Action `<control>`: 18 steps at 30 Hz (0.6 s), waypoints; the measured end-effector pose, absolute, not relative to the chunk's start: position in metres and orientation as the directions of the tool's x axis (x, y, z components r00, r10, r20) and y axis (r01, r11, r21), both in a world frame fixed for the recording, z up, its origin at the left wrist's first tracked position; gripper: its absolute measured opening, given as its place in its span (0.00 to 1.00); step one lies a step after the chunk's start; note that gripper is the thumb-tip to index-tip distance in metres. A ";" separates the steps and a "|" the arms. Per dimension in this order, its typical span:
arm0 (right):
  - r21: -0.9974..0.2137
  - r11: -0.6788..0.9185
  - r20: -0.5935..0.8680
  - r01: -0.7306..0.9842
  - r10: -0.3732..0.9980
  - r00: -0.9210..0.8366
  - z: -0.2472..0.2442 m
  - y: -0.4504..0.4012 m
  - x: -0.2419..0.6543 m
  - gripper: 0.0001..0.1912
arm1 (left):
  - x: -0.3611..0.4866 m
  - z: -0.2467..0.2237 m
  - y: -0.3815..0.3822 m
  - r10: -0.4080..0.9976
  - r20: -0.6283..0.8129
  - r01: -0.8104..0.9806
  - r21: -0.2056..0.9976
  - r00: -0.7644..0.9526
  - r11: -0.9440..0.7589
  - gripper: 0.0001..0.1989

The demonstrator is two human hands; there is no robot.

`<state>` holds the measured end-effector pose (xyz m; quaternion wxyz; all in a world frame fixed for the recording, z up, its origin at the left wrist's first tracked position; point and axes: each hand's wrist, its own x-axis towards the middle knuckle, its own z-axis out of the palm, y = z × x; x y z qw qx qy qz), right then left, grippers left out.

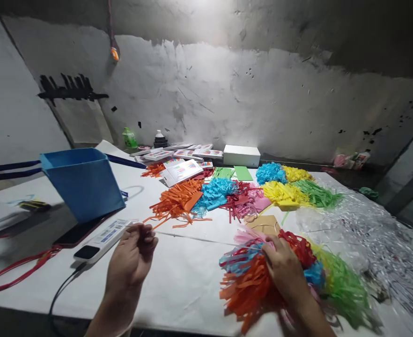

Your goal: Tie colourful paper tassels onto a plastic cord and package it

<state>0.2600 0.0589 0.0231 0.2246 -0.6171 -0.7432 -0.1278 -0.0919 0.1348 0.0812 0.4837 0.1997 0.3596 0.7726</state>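
Note:
My left hand [133,255] is raised over the white table with its fingers pinched together. A thin pale string [195,238] runs from these fingers across to the right, towards a bunch of colourful paper tassels [247,283]. Close behind the fingertips lies a loose orange paper strip [159,224]. My right hand [285,264] is closed on the bunch, which has orange, blue, pink, red, yellow and green fringes. Its fingertips are partly hidden among the strips. Just beyond the bunch is a brown card piece [262,224].
Further back lie more fringed paper tassels [215,192], flat printed boxes [181,172] and a white box [241,155]. On the left stand a blue bin [83,185] and a white device [103,241] with a black cable. Clear plastic and silvery strands [375,243] cover the right side.

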 end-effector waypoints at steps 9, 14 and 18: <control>-0.011 0.175 0.496 0.984 0.856 -0.147 0.046 0.077 0.375 0.09 | -0.141 0.097 0.165 0.860 -0.128 -0.733 0.592 -0.495 -0.334 0.21; -0.038 0.086 0.548 0.996 0.835 -0.052 0.033 0.083 0.422 0.13 | -0.166 0.089 0.175 0.809 -0.110 -0.693 0.591 -0.577 -0.413 0.20; -0.101 -0.029 0.592 0.994 0.802 0.083 0.025 0.078 0.454 0.15 | -0.196 0.088 0.175 0.795 -0.013 -0.619 0.636 -0.606 -0.461 0.22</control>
